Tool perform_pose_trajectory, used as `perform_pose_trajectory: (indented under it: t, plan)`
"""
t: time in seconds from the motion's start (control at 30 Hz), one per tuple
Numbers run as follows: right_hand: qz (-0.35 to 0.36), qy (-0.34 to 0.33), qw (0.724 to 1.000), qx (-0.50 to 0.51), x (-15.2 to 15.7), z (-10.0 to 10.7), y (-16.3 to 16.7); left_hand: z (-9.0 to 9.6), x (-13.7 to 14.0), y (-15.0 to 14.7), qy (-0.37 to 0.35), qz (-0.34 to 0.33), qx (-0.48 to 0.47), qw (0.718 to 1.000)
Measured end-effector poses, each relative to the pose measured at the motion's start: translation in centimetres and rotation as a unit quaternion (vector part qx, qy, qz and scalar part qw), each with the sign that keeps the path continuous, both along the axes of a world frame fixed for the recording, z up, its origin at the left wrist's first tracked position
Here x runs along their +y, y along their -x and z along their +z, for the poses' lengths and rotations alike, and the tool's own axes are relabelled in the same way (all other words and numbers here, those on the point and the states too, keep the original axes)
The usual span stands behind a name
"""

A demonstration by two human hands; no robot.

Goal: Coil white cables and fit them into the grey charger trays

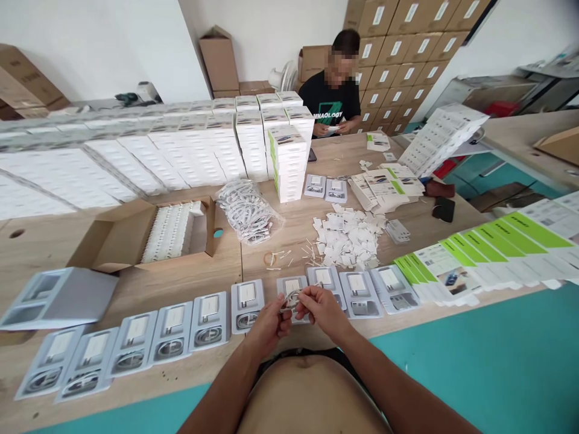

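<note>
A coiled grey-white cable is held between my two hands, low over the row of trays. My left hand closes its fingers on the coil's left side. From the right, my right hand pinches the cable near its end. Under my hands a plastic tray with a white charger is partly covered. To the left, another tray holds a charger and a coiled cable. On the right, a tray has a charger in its upper compartment; its lower one shows no coiled cable.
A bag of cables lies beyond my hands, near a pile of white pieces. An open carton holds white chargers. Stacked white boxes stand behind. Flat green-and-white boxes overlap at right. A co-worker sits across the table.
</note>
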State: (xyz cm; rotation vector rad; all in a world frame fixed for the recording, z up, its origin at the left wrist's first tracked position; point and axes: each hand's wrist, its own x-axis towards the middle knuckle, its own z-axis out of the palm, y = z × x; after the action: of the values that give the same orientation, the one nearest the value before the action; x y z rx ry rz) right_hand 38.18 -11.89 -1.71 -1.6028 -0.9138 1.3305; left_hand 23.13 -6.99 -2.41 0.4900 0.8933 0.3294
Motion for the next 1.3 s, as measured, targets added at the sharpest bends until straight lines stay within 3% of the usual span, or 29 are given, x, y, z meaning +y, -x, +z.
perform_pose_trajectory:
  t: [0.07, 0.17, 0.23, 0.33, 0.4, 0.5, 0.63, 0.73, 0.8, 0.87, 0.93, 1.07, 1.17, 1.3]
  plan:
    - [0.021, -0.033, 0.985, -0.169, -0.1, 0.1, 0.0, 0.0, -0.1, 0.3, -0.020, 0.002, -0.003, 1.000]
    - [0.023, -0.131, 0.915, -0.381, 0.1, 0.6, -0.6, -0.1, 0.0, 1.0, -0.148, 0.006, 0.031, 0.988]
    - [0.034, -0.196, 0.889, -0.412, 0.4, 1.0, -1.3, 0.0, 0.3, 1.7, -0.261, -0.010, 0.064, 0.963]
    - [0.118, -0.198, 0.914, -0.334, 1.1, 1.2, -2.3, 0.5, 0.7, 2.5, -0.354, -0.030, 0.086, 0.931]
    - [0.172, -0.156, 0.934, -0.271, 1.3, 1.1, -2.5, 0.9, 0.8, 2.7, -0.369, -0.024, 0.090, 0.925]
    - [0.187, -0.153, 0.932, -0.270, 1.5, 0.7, -2.2, 1.7, 0.8, 2.7, -0.325, -0.023, 0.094, 0.941]
    - [0.201, -0.190, 0.887, -0.369, 1.2, 0.7, -1.8, 1.9, 0.7, 2.7, -0.234, -0.107, 0.073, 0.964]
    - [0.210, -0.185, 0.828, -0.485, 1.0, 1.2, -1.8, 0.9, 0.6, 2.7, -0.250, -0.127, 0.088, 0.956]
    - [0.214, -0.158, 0.812, -0.519, 0.9, 1.6, -1.7, -0.1, 0.4, 2.6, -0.285, -0.126, 0.131, 0.941]
    - [0.195, -0.107, 0.843, -0.489, 0.9, 1.9, -1.4, -1.0, 0.2, 2.4, -0.328, -0.129, 0.183, 0.918]
    - [0.158, -0.065, 0.897, -0.408, 0.9, 1.7, -1.0, -1.9, -0.1, 2.1, -0.354, -0.127, 0.214, 0.902]
    - [0.069, -0.045, 0.975, -0.205, 0.7, 0.3, -0.1, -2.9, -0.9, 1.6, -0.364, -0.108, 0.208, 0.901]
    - [0.015, -0.040, 0.997, -0.070, 0.3, -1.1, 0.5, -3.0, -1.1, 1.4, -0.332, -0.089, 0.176, 0.922]
    - [-0.034, 0.016, 0.994, 0.099, -0.5, -2.3, 1.0, -2.4, -1.2, 1.2, -0.287, -0.064, 0.116, 0.949]
